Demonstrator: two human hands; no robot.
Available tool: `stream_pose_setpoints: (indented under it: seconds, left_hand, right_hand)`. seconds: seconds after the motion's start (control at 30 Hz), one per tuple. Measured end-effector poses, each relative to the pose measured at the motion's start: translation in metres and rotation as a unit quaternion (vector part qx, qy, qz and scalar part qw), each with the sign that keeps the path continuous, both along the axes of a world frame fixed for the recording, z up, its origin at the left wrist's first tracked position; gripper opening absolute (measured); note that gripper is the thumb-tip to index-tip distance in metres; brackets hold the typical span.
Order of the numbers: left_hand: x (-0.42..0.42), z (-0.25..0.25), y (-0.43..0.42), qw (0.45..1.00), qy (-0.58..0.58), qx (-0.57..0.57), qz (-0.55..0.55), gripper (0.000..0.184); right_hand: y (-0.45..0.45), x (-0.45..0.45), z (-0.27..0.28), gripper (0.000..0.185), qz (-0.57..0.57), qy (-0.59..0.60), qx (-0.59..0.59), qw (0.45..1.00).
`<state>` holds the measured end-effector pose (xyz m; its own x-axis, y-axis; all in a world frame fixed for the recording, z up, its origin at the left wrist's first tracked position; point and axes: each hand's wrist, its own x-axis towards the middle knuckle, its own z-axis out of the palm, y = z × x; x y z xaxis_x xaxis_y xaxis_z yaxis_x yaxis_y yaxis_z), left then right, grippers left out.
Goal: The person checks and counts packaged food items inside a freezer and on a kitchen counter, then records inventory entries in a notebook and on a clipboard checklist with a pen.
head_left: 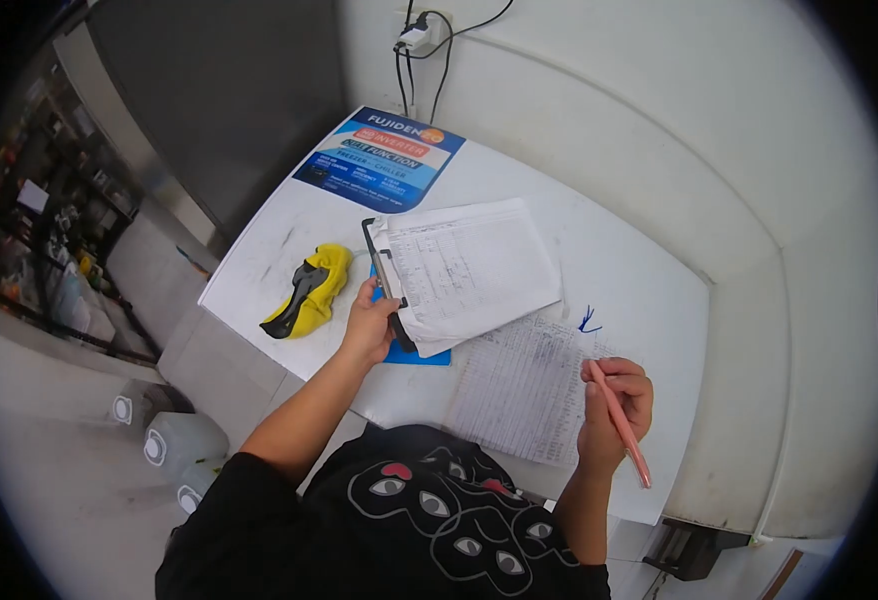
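My left hand (367, 326) is closed on the clip edge of a clipboard (374, 240), which carries a stack of white papers (479, 262) with printed tables and writing. The clipboard lies at a slant over a blue flat sheet or folder (435, 357). In my right hand (617, 410) is a pink pen (619, 424), held between thumb and fingers. Below that hand and partly beneath the clipboard's papers rests a densely written lined sheet (519, 390). The pen's tip is too small to tell whether it touches the sheet.
A crumpled yellow and black item (311, 290) lies left of the clipboard on the white freezer top (649, 290). Small blue strands (588, 321) lie to the right. Cables hang from a wall outlet (419, 36). Several large clear bottles (187, 442) stand on the floor at left.
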<state>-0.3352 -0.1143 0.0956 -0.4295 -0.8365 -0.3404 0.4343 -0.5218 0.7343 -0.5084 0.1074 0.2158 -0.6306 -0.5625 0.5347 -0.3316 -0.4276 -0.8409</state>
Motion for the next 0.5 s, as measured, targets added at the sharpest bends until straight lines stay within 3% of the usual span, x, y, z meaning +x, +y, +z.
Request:
stream_pose_setpoints:
  seconds: [0.07,0.17,0.37,0.4,0.43,0.5]
  left_hand:
    - [0.002,-0.003,-0.001,0.999,-0.031,0.007,0.003,0.050]
    - [0.004,-0.044,-0.009,0.977,-0.169,-0.114,0.056,0.050]
    - [0.014,0.026,0.045,0.942,-0.190,-0.257,0.103,0.046]
    - [0.017,0.030,0.054,0.993,-0.045,-0.105,0.015,0.047]
    - [0.023,0.036,0.065,0.991,0.104,0.053,-0.067,0.050]
    - [0.015,0.053,0.093,0.962,0.197,0.119,-0.148,0.058]
  right_hand:
    - [-0.003,0.001,-0.003,0.018,0.015,0.003,0.009,1.000]
    - [-0.007,0.003,-0.007,0.019,0.037,0.003,0.013,0.999]
    - [-0.019,0.015,-0.019,0.018,0.134,-0.003,0.061,0.989]
    - [-0.023,0.019,-0.021,0.018,0.161,0.010,0.065,0.985]
    - [-0.028,0.027,-0.024,0.018,0.192,0.020,0.070,0.979]
    - [-0.037,0.041,-0.029,0.016,0.263,0.042,0.063,0.962]
